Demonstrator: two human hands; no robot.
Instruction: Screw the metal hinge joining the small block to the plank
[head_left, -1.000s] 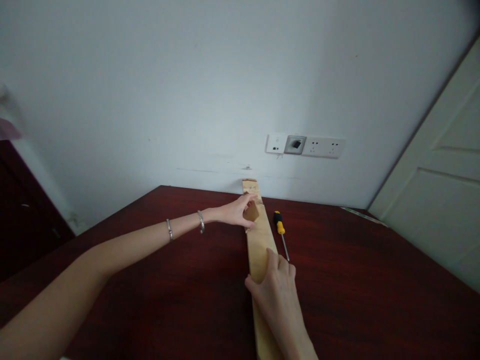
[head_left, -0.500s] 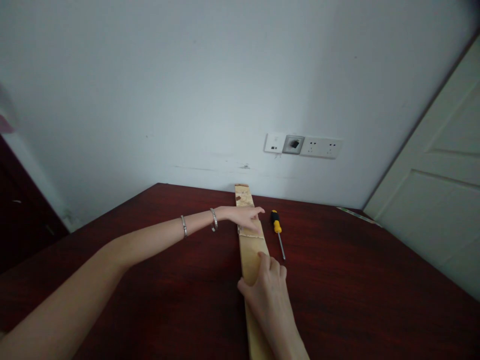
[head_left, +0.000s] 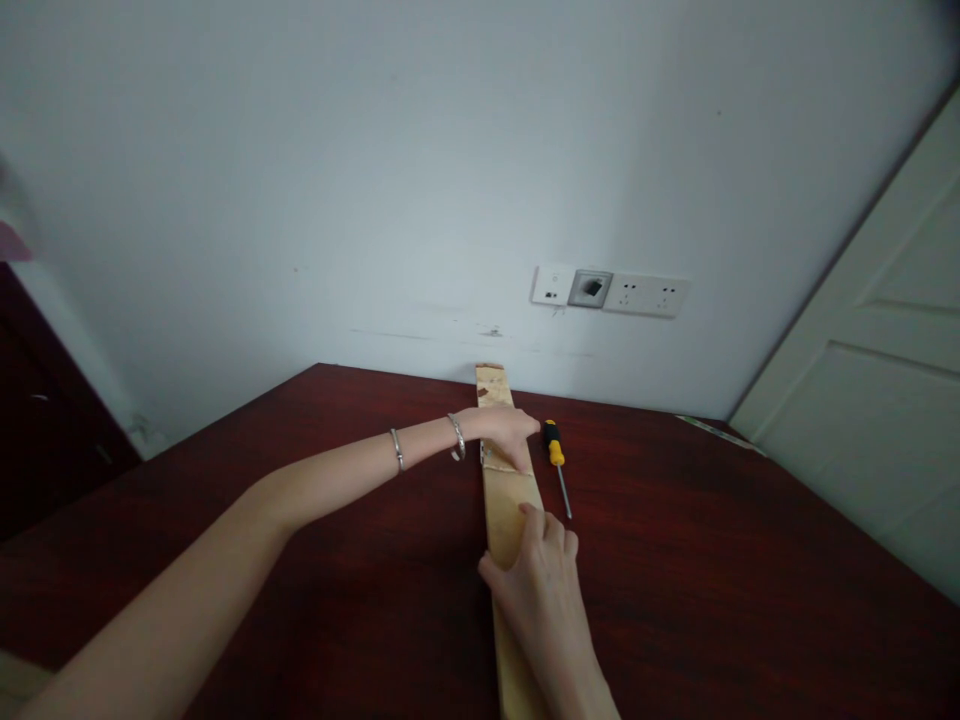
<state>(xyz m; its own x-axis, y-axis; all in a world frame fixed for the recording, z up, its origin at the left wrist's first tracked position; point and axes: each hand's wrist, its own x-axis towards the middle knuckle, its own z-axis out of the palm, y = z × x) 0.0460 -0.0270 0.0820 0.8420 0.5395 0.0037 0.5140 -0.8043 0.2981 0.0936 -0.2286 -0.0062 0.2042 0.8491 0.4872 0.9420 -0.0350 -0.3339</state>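
A long pale wooden board (head_left: 512, 495) runs from the near edge of the view toward the wall, with a seam or joint across it partway along. My right hand (head_left: 541, 580) grips its near part, thumb over the left edge and fingers over the right. Reaching across the far part is my left hand (head_left: 511, 430), two silver bracelets on its arm. Its thumb stands apart from the fingers, and nothing shows in it. Just right of those fingertips lies a screwdriver (head_left: 553, 443) with a black and yellow handle, its shaft pointing toward me; a small gap seems to separate them.
The dark red tabletop (head_left: 712, 540) meets a white wall (head_left: 405, 200) at the back. Sockets (head_left: 611, 291) are set in the wall. A flat printed strip (head_left: 720, 433) lies along the back right edge, near a white panelled door (head_left: 892, 400).
My left hand has moved slightly right, closer to the screwdriver handle, and its fingers have bent more. My right hand keeps its grip on the board. The view has shifted a little.
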